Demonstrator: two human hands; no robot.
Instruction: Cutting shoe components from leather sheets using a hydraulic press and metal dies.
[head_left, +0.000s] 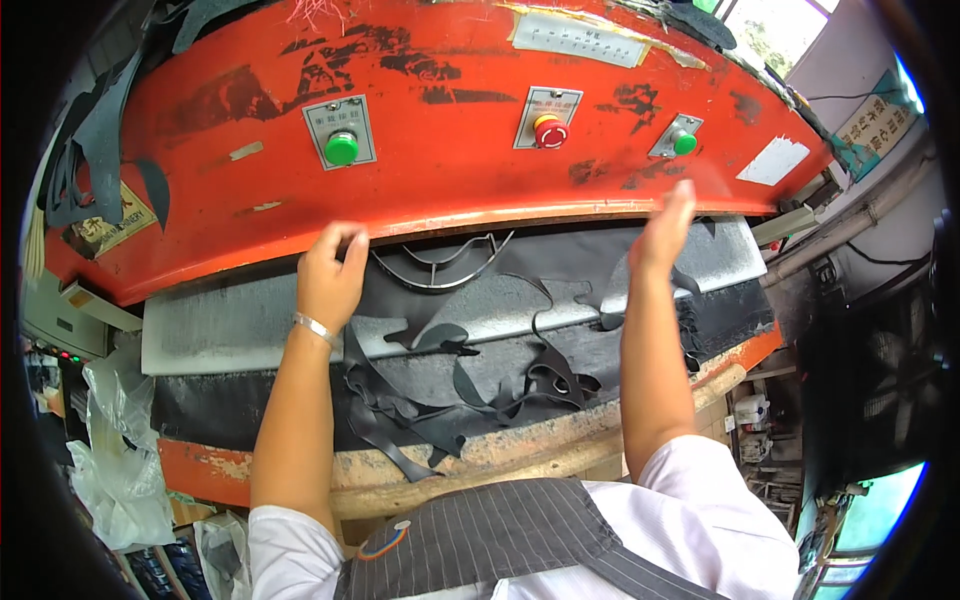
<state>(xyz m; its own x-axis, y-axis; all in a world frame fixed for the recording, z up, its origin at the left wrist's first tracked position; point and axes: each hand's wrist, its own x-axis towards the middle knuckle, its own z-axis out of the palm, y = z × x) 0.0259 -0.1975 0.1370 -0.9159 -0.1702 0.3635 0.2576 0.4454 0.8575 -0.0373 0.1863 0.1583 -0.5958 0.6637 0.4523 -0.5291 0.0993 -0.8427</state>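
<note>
My left hand (332,272), a bracelet at its wrist, is raised by the lower edge of the red press head. Its fingers are loosely bent, the thumb stands apart, and no object shows in it. Just right of it, a curved metal cutting die (435,288) with cross struts rests on black sheet material (585,255), partly under the press head. My right hand (663,235) is lifted with its fingers stretched up, below the right green button (684,143), and holds nothing. Black curved offcuts (490,385) lie tangled between my forearms on the pale cutting board (240,318) and the ledge before it.
The red press head (440,130) spans the far side, bearing a left green button (341,149) and a red stop button (551,133). Clear plastic bags (120,455) hang at left. A worn wooden pole (530,465) runs along the near edge. A dark fan (895,360) stands right.
</note>
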